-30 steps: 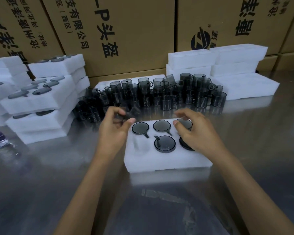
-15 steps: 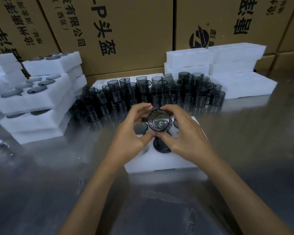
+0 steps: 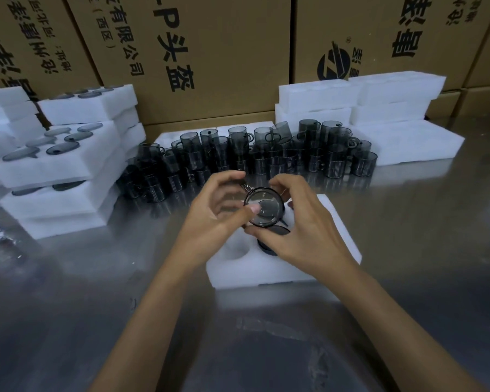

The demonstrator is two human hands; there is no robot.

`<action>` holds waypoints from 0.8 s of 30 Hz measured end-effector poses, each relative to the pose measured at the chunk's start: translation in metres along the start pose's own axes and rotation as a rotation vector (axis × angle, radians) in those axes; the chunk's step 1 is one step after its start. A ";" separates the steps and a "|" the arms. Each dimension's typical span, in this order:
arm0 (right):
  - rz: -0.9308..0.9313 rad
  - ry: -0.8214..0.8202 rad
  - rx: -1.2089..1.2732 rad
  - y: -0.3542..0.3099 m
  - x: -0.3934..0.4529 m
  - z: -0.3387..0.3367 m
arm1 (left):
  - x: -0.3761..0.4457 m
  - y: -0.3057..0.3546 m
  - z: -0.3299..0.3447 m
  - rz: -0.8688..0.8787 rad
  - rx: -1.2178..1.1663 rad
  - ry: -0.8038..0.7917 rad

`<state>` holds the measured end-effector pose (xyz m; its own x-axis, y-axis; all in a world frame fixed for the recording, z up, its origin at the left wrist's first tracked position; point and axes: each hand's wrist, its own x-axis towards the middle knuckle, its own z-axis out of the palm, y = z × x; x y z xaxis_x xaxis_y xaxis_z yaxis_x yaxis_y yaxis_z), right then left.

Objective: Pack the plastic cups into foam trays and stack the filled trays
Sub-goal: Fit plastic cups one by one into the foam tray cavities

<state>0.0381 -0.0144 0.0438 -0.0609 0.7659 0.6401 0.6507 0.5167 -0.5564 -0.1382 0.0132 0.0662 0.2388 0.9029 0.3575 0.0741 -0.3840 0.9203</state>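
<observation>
Cardboard boxes (image 3: 210,52) with printed characters wall off the twelve o'clock side; at least four fronts show. Below them spreads the shiny metal tabletop (image 3: 68,306). At ten o'clock stand stacks of filled foam trays (image 3: 54,176); the front stack shows three layers, with more stacks behind it that cannot be counted surely. At one o'clock sit piles of white foam trays (image 3: 393,108), two side by side, about three layers each. Between them, at twelve o'clock, crowds a cluster of smoky cups (image 3: 252,157), several dozen, too tangled to count. At the centre lies one foam tray (image 3: 337,244) with one empty pocket visible at its seven o'clock corner and a dark cup seated just under the hands. Above it, the left hand (image 3: 210,219) and the right hand (image 3: 303,236) together pinch one cup (image 3: 265,206), its round end facing the camera; it lies at three o'clock from the left hand, thumb on its rim, and at eleven o'clock from the right.
</observation>
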 end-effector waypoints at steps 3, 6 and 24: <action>-0.032 -0.088 -0.008 -0.006 -0.003 0.000 | 0.002 0.005 -0.013 -0.057 0.011 0.056; -0.028 -0.135 -0.064 -0.013 -0.006 0.004 | 0.002 0.009 -0.028 -0.110 0.154 -0.025; -0.002 -0.185 -0.247 -0.026 -0.014 0.016 | 0.002 -0.012 -0.058 -0.348 0.222 -0.158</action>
<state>0.0103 -0.0323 0.0409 -0.1840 0.8336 0.5208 0.8136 0.4265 -0.3952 -0.1953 0.0305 0.0648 0.3065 0.9518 -0.0120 0.3788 -0.1104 0.9189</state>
